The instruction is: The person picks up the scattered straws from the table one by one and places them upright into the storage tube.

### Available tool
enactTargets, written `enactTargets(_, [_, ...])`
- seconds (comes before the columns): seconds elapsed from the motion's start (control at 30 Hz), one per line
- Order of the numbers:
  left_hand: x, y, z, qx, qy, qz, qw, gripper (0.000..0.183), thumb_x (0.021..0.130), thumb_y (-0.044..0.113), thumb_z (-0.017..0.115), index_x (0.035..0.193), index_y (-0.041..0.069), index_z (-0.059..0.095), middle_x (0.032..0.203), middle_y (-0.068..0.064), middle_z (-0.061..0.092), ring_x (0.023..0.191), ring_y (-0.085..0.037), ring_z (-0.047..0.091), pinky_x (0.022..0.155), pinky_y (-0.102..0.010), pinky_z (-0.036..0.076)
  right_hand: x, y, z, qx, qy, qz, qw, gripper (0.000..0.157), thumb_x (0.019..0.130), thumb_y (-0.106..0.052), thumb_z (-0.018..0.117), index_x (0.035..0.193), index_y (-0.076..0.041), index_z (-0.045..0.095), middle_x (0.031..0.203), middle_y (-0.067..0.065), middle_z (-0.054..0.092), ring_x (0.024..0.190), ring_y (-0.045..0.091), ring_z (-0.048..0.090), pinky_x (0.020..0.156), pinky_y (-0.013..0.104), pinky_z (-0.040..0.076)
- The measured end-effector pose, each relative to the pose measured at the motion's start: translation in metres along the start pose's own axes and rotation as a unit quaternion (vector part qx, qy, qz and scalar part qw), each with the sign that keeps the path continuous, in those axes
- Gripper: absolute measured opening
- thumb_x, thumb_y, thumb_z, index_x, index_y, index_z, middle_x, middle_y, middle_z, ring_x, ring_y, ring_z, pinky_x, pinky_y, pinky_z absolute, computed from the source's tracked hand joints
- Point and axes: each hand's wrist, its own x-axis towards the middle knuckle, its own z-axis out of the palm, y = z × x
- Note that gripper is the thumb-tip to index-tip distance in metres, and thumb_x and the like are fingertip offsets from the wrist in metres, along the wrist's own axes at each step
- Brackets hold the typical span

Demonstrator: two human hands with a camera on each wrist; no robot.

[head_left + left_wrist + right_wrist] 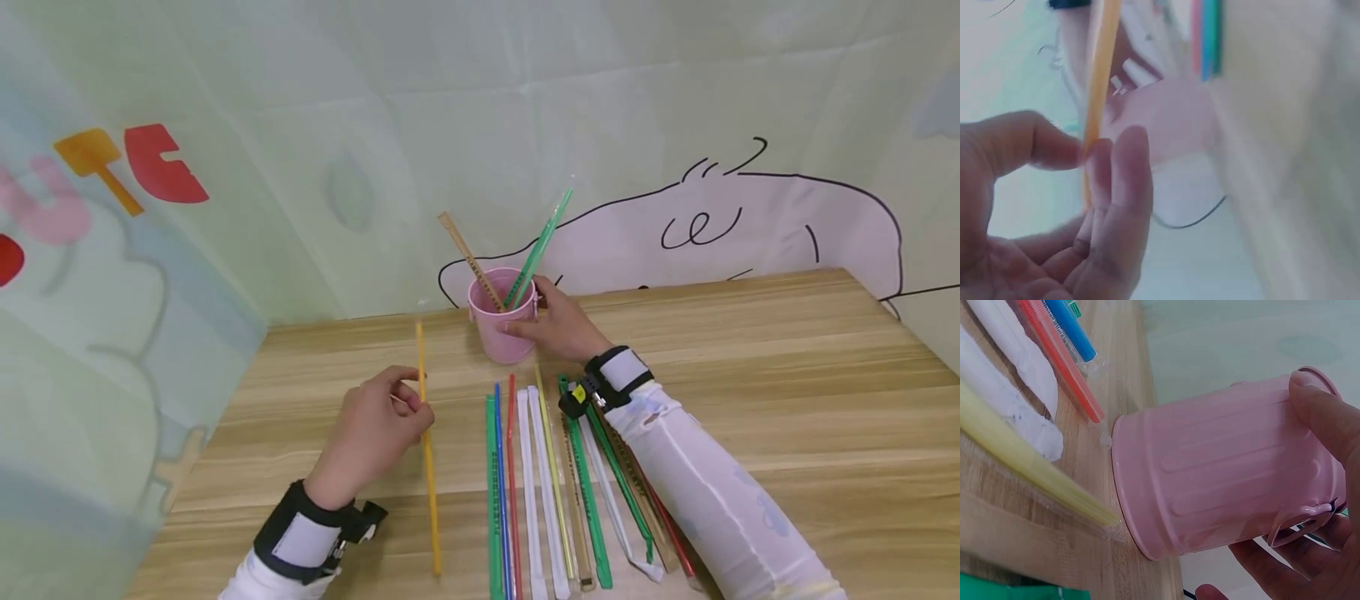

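Observation:
An orange drinking straw (429, 467) is pinched between the thumb and fingers of my left hand (378, 433), held nearly upright left of the row of straws. In the left wrist view the straw (1102, 69) passes between thumb and fingertips. My right hand (562, 323) grips the right side of a pink bucket (506, 337) near its rim. In the right wrist view the thumb lies along the rim of the bucket (1229, 462), with fingers beside its handle. A brown straw (468, 257) and green straws (542, 242) lean inside the bucket.
Several wrapped straws lie side by side on the wooden table (787, 392), among them a blue straw (502, 492), a red straw (512, 467) and a white straw (528, 492). Some lie under the right forearm. A printed cloth backdrop (360, 183) stands behind the bucket.

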Motion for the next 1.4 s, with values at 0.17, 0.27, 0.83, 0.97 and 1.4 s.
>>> enactTargets(0.17, [0.01,0.009,-0.019,-0.086,0.028,0.02,0.9956,0.024,0.086,0.006,0.063,0.109,-0.002,0.063,0.086,-0.014,0.064,0.066,-0.016,0.063,0.053,-0.027,0.058,-0.001,0.001,-0.001,0.002,0.001,-0.001,1.0,0.076,0.082,-0.033,0.078,0.143,-0.013,0.038,0.132,0.008,0.052,0.116,0.023,0.046,0.094,0.051,0.046])
enactTargets(0.27, [0.018,0.016,-0.029,-0.141,0.037,0.028,0.9889,0.022,0.091,0.008,0.062,0.109,-0.004,0.061,0.091,-0.019,0.063,0.071,-0.02,0.064,0.058,-0.029,0.059,-0.001,0.002,-0.001,0.004,0.002,-0.003,1.0,0.076,0.082,-0.032,0.078,0.143,-0.013,0.038,0.132,0.007,0.052,0.116,0.022,0.046,0.094,0.051,0.046])
enactTargets(0.83, [0.07,0.051,-0.05,-0.311,0.178,0.11,0.9272,0.02,0.097,0.017,0.058,0.11,0.002,0.055,0.103,-0.019,0.064,0.091,-0.031,0.065,0.069,-0.032,0.059,-0.002,0.003,-0.004,0.001,-0.002,-0.005,1.0,0.075,0.082,-0.032,0.078,0.144,-0.015,0.038,0.133,0.007,0.052,0.117,0.022,0.047,0.096,0.05,0.045])
enactTargets(0.97, [0.081,0.052,-0.046,-0.303,0.199,0.106,0.9259,0.023,0.098,0.018,0.057,0.113,0.001,0.054,0.105,-0.019,0.064,0.09,-0.029,0.065,0.07,-0.032,0.059,-0.001,0.002,-0.004,0.005,-0.002,-0.016,1.0,0.076,0.082,-0.03,0.078,0.144,-0.014,0.038,0.135,0.01,0.052,0.118,0.025,0.047,0.098,0.052,0.043])
enactTargets(1.4, [0.117,0.037,-0.012,-0.184,0.138,0.058,0.9716,0.039,0.101,0.023,0.051,0.134,0.002,0.048,0.107,-0.017,0.067,0.08,-0.016,0.066,0.065,-0.031,0.06,-0.001,0.002,-0.003,0.004,-0.002,-0.012,1.0,0.075,0.082,-0.032,0.078,0.143,-0.014,0.038,0.133,0.006,0.053,0.116,0.021,0.047,0.097,0.049,0.044])
